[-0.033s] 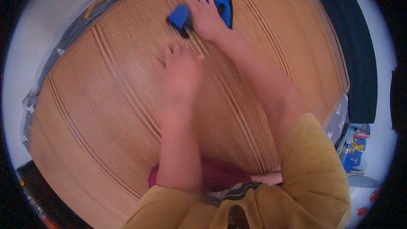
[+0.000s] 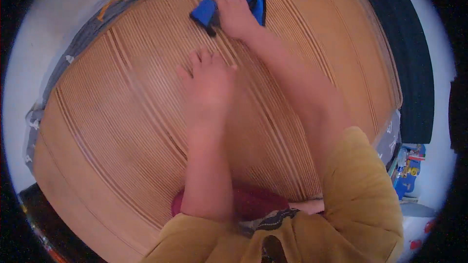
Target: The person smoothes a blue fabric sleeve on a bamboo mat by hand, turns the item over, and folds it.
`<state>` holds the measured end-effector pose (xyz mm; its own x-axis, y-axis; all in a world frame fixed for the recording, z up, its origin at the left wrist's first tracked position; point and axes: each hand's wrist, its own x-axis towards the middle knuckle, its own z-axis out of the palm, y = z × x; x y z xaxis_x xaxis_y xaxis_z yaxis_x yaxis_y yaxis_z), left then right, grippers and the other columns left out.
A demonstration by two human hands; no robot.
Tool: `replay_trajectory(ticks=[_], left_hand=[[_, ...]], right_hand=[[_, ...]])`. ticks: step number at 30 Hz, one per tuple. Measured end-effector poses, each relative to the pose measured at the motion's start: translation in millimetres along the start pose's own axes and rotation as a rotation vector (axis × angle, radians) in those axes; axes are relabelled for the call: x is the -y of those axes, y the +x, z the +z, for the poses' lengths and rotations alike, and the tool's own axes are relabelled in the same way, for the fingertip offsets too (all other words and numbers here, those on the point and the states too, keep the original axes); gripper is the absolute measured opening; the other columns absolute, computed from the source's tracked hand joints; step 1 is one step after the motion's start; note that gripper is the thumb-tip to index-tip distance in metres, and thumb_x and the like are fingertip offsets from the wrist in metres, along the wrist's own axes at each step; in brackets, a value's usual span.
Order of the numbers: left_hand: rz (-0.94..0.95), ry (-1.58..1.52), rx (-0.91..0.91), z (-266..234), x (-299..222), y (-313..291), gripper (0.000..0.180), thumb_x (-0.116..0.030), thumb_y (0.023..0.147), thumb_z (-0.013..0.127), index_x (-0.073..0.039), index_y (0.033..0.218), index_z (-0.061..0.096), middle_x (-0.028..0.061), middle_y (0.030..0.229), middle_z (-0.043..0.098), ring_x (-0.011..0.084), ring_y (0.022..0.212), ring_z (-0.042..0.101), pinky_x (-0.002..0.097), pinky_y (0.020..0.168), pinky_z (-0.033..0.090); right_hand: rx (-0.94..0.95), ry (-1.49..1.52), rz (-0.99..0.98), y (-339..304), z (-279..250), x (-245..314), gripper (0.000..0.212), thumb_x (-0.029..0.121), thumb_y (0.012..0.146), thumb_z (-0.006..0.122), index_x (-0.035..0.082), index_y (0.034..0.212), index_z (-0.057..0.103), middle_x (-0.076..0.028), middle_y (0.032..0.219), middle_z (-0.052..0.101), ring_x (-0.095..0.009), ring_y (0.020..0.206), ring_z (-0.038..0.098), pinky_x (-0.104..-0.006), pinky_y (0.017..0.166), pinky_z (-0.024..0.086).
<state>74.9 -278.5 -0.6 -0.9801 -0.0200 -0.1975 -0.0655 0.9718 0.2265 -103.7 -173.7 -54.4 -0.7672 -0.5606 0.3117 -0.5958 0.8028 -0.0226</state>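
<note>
My right hand (image 2: 237, 13) lies over a blue cloth (image 2: 204, 11) with black edging, at the far part of a striped tan mat (image 2: 146, 102). Its fingers are stretched out and spread on top of the cloth, which is rumpled and sticks out on both sides of the palm. Nearer to me, my left hand (image 2: 208, 79) rests palm down on the mat, slightly blurred. Its fingers are spread and bent a little, with nothing visible in them. The cloth lies beyond its fingertips, apart from them.
Grey patterned fabric (image 2: 80, 44) with a yellow-orange mark borders the mat at the far left. A dark panel (image 2: 414, 68) runs along the right side. Small colourful items (image 2: 409, 170) stand at the lower right. Dark red fabric (image 2: 256, 198) shows between my forearms.
My right hand and the blue cloth have shifted slightly away from me. My left hand has stayed in nearly the same place.
</note>
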Motion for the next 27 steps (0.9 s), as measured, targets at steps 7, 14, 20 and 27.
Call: replay_trajectory(ticks=[7, 14, 20, 27], left_hand=[[-0.007, 0.005, -0.138, 43, -12, 3, 0.076, -0.05, 0.094, 0.054, -0.014, 0.154, 0.027, 0.0153, 0.162, 0.018, 0.0385, 0.15, 0.008, 0.0656, 0.116, 0.004], [0.008, -0.042, -0.071, 44, -14, 11, 0.081, -0.049, 0.091, 0.058, -0.016, 0.156, 0.023, 0.0179, 0.163, 0.012, 0.0424, 0.15, 0.005, 0.0676, 0.114, 0.0], [-0.008, 0.068, 0.038, 43, -35, 15, 0.08, -0.048, 0.094, 0.054, -0.019, 0.158, 0.015, 0.0161, 0.164, 0.007, 0.0409, 0.15, 0.003, 0.0717, 0.112, -0.002], [0.064, 0.147, 0.104, 36, -48, -4, 0.086, -0.059, 0.092, 0.053, -0.02, 0.158, 0.014, 0.0098, 0.165, 0.002, 0.0382, 0.151, 0.001, 0.0733, 0.111, 0.003]], right_hand=[[-0.188, -0.19, 0.098, 52, 29, -15, 0.058, 0.012, 0.093, 0.046, -0.002, 0.148, 0.035, -0.019, 0.153, 0.038, -0.031, 0.142, 0.034, -0.0487, 0.118, 0.022], [0.031, 0.004, 0.142, -69, -20, -14, 0.053, 0.036, 0.095, 0.055, 0.021, 0.145, 0.045, -0.008, 0.156, 0.036, -0.026, 0.143, 0.035, -0.061, 0.113, 0.021], [0.384, -0.073, 0.202, -266, -126, 24, 0.055, 0.017, 0.089, 0.059, 0.021, 0.143, 0.049, -0.007, 0.154, 0.038, -0.025, 0.141, 0.037, -0.0557, 0.114, 0.023], [0.61, 0.013, 0.381, -519, -218, 79, 0.061, 0.012, 0.084, 0.054, 0.023, 0.143, 0.047, -0.009, 0.154, 0.037, -0.031, 0.14, 0.037, -0.058, 0.115, 0.024]])
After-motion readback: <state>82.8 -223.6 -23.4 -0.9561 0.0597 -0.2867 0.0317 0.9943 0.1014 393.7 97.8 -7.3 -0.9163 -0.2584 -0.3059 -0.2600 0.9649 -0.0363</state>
